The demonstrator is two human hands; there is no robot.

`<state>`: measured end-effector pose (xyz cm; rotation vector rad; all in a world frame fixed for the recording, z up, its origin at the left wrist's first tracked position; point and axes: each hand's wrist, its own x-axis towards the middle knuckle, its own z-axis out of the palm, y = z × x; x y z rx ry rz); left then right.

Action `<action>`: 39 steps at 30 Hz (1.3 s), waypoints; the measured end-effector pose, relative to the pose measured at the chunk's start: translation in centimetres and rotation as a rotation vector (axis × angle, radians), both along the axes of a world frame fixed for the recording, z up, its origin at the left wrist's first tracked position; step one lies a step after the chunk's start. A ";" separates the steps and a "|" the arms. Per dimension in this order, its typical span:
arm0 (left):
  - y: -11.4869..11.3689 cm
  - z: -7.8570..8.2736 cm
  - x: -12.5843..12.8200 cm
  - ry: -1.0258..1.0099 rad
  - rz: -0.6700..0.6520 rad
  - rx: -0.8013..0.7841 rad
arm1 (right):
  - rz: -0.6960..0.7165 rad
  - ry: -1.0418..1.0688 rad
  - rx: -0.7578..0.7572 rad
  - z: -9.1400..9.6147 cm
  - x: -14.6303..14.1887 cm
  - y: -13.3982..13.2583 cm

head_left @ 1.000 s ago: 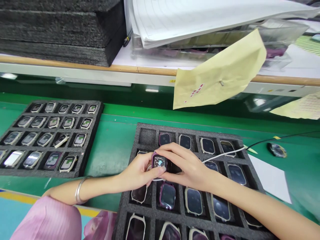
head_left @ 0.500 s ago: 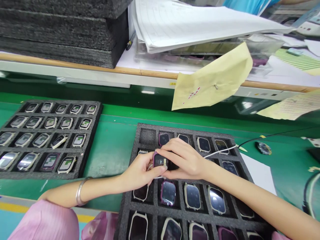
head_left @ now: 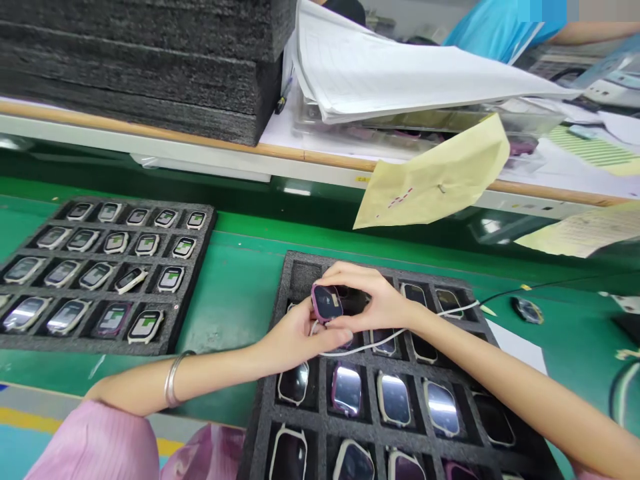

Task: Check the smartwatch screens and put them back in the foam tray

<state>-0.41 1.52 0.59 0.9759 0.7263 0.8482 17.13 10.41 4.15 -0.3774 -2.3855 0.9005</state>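
Observation:
A purple-framed smartwatch case without a strap (head_left: 328, 303) is held screen-up above the near foam tray (head_left: 313, 423). My right hand (head_left: 377, 300) grips it by its top and lower edges, fingers closed. At the watch's left edge is my left hand (head_left: 293, 339), its fingers curled partly behind the case and its thumb stretched out below. A white cable (head_left: 373, 346) loops by the left fingers and runs off right under my right wrist. The cable's end is hidden behind the watch and fingers. Watches in beige and purple frames (head_left: 347, 390) lie in the tray's pockets.
A second foam tray of watches (head_left: 173, 327) lies left on the green bench (head_left: 227, 287). Above it, a shelf carries stacked black foam (head_left: 150, 80) and papers (head_left: 400, 73). A yellow paper (head_left: 435, 183) hangs from the shelf edge. Someone's blue sleeve (head_left: 493, 30) shows behind.
The watch has been raised and tilted slightly. My left thumb has come off its screen, and my right fingers have spread to grip its edges. The view has shifted a little.

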 end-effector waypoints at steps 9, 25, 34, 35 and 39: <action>-0.5 -0.4 -0.2 0.100 -0.148 -0.002 | -0.296 -0.286 0.133 -1.2 -2.9 1.4; -1.2 0.1 1.3 -0.070 -0.176 -0.232 | -0.302 -0.697 0.243 0.4 1.7 1.3; -0.8 -0.2 1.0 -0.100 -0.218 -0.258 | -0.185 -0.348 -0.036 3.8 4.6 -2.6; -0.9 -0.3 1.0 -0.079 -0.237 -0.239 | -0.151 -0.385 -0.040 3.8 4.3 -3.3; -1.3 -0.4 1.1 0.027 -0.237 -0.151 | -0.040 -0.480 0.040 3.3 3.2 -4.8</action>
